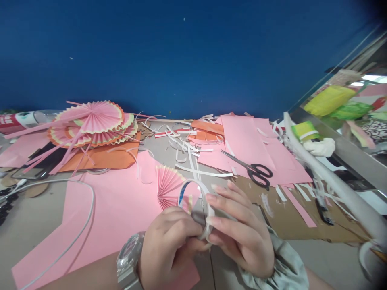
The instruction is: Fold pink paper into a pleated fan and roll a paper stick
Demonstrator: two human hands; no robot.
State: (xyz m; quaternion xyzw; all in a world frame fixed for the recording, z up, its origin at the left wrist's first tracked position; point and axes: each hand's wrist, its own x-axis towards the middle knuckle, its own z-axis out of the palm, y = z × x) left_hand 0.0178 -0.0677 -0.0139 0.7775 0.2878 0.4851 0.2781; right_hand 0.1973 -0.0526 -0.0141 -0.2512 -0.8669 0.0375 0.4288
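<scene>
Blue partition (181, 60) behind, red-labelled bottle (33, 118) and white cable (92, 197) at left, yellow wrapper (329, 100) at far right.

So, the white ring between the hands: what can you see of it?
The white ring is a thin looped band that looks like tape or paper, with blue showing on its inner face at the left. It stands tilted on edge, upper arc free, with the pleated pink fan behind; whether they touch is unclear. The left hand grips its near, lower part, hiding some of it; the right hand touches its right side.
</scene>
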